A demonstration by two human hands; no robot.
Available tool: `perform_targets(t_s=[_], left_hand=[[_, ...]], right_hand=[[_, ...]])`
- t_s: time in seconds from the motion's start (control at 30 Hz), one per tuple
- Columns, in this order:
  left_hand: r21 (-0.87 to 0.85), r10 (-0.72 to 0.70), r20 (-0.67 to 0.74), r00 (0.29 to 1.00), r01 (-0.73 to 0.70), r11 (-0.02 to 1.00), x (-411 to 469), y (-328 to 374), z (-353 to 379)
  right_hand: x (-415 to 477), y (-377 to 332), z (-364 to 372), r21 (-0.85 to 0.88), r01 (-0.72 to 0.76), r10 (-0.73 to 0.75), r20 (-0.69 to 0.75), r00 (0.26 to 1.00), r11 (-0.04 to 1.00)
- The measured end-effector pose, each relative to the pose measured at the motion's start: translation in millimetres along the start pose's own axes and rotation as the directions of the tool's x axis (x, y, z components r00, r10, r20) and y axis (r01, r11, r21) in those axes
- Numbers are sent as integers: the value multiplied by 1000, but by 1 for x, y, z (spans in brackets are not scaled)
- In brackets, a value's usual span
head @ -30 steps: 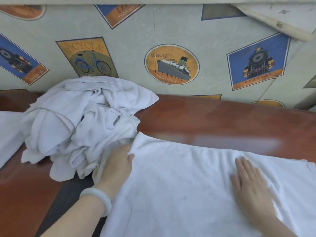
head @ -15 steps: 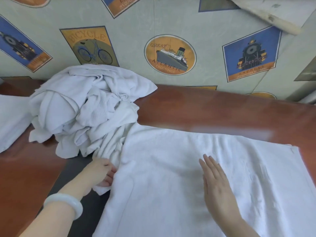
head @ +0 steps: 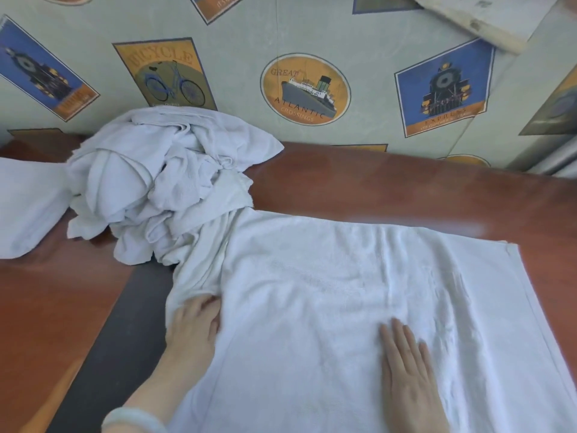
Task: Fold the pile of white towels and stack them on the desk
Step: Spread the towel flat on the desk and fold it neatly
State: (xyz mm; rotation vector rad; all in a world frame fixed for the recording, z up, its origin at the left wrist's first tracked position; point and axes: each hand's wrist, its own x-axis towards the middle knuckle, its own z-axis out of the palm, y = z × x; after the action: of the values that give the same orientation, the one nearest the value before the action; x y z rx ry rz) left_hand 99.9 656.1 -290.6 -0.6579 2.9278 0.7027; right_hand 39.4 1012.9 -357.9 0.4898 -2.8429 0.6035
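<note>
A: Background, largest first?
B: Pale green wallpapered wall (head: 237, 32) with ship, bicycle and train prints. Below it, a polished red-brown wooden tabletop (head: 406, 189) with a dark strip at near left.

A: Task items, location?
B: Flat white terry towel (head: 312, 292) spread on the tabletop, centre to right, with its left end bunched and running up against the crumpled pile of white towels (head: 156, 182). The pile sits at back left, against the wall. A separate white cloth (head: 28, 207) lies at the far left edge, just beside the pile.

A: Hands?
B: Right hand (head: 406, 370): grip apart, fingers straight, palm flat on the towel. Left hand (head: 193, 323): grip clamped on the towel's bunched left edge, fingertips hidden in the cloth. Pale jade-coloured bangle (head: 134, 418) on the left wrist.
</note>
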Motion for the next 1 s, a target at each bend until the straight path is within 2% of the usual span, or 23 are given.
perform_targets(t_s=[0.03,0.07,0.17,0.2,0.27,0.33,0.4,0.43,0.47,0.57,0.67,0.73,0.8,0.87,0.93,0.97,1.0], left_hand=[[64,60,-2,998,-59,996,6,-5,1],[89,66,78,995,-73,993,15,-6,-2],[162,12,262,965,-56,985,33,-1,-7],[179,-4,280,960,-48,983,39,-3,-7],[213,-84,246,966,30,977,54,-11,-10],[275,-231,152,961,183,944,69,-22,-22],[158,-227,-6,974,225,961,72,-28,-31],[-1,-216,-77,973,217,976,65,-28,-33],[-180,-249,-89,964,231,956,53,-23,-34],[-522,-374,141,917,390,759,9,-14,-26],[-657,-389,249,887,450,604,-8,-10,-26],[-718,-363,379,852,517,466,-6,-6,-35],[-729,-295,521,801,597,335,-5,2,-42],[-686,-236,632,738,674,272,-5,9,-42],[-697,-200,654,729,684,216,-3,15,-42],[-728,-226,609,760,649,221,-1,15,-43],[-770,-299,504,810,578,270,3,12,-44]], right_hand=[[-1,0,0,-3,3,-3,25,1000,1000],[-2,1,-2,-13,0,1,47,999,1000],[-1,-8,-2,-49,10,-5,93,996,999],[1,-13,-1,-62,36,-29,118,993,997],[4,-23,2,-74,80,-66,174,982,994],[6,-27,3,-66,81,-66,211,975,994],[6,-22,3,-35,75,-65,233,970,997],[7,-19,3,-8,73,-69,247,967,997],[8,-17,2,20,69,-71,259,963,997],[12,-12,1,72,54,-72,280,957,996],[14,-13,2,93,67,-88,248,965,993],[16,-15,3,89,72,-88,189,978,993],[18,-14,3,77,31,-41,133,990,997],[19,-8,1,34,-9,6,108,994,999],[19,-2,-3,-13,-45,46,134,990,999],[19,2,-6,-27,-65,68,156,985,998],[18,4,-8,-42,-77,84,179,980,996]])
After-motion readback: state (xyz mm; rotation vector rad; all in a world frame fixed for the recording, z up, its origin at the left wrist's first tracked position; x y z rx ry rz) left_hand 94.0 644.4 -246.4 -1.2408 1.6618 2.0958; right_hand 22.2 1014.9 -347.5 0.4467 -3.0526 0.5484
